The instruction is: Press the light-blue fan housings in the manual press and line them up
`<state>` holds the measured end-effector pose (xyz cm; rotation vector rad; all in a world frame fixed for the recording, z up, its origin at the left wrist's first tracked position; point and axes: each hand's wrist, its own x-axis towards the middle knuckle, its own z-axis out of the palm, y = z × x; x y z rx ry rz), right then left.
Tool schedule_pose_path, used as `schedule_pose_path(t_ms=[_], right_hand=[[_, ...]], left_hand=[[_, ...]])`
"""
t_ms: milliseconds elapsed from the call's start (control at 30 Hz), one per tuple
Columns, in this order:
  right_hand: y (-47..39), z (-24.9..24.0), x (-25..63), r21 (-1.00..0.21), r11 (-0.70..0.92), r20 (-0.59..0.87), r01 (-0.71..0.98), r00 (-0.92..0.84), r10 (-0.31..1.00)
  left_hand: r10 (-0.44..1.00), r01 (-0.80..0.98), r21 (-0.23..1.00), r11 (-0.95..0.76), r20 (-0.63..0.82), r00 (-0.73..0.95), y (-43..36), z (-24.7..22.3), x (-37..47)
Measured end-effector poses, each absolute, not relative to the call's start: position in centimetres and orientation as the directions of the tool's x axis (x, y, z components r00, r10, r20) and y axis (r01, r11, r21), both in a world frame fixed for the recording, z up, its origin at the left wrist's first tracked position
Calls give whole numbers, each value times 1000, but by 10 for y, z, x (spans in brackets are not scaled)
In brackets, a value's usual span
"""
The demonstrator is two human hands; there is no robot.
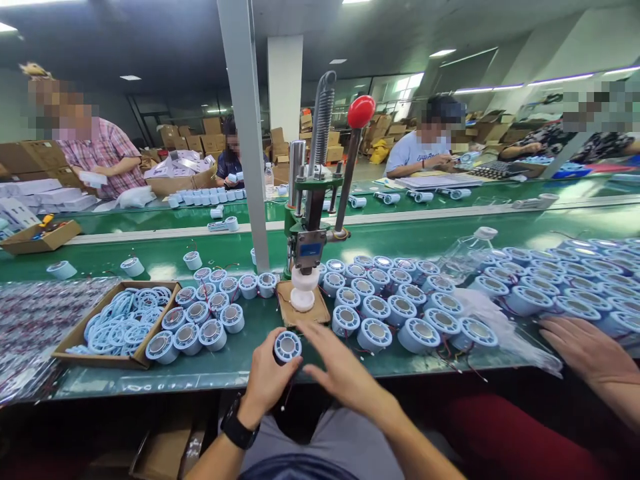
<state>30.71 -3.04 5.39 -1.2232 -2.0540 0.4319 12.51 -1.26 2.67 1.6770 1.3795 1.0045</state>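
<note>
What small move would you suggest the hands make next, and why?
Probably ease the blue housing forward toward the press's lower white seat. The left hand already grips it, face up, just short of that seat; the right hand is open beside it, and the red-knobbed lever stands raised.

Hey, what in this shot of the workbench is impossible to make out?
All in the head view:
- Side of the blue round part: mostly hidden by the fingers of the left hand.
- Any lettering on the blue plate of the press: too small.
- Whole carton under the bench: shadow, bottom edge.
- Rest of the co-worker's arm: cut off by the right edge.
</note>
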Motion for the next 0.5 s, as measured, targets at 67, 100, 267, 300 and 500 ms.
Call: schedule_pose_path(t_ms=[67,100,267,300,500], right_hand=[[-16,125,333,-463,561,559,686,-265,786],[-5,164,344,-397,577,657,714,-218,722],[90,323,363,-309,524,882,793,33,471],[111,340,360,-363,510,864,779,77,497],[154,367,351,-622,542,735,564,184,652]], left_hand=[[987,417,896,-153,121,102,10,45,121],[985,414,894,-172,150,85,23,55,120],[959,311,908,-282,257,120,86,79,145],[955,263,921,-289,256,151,93,78,153],[926,84,962,-260,224,305,108,56,177]])
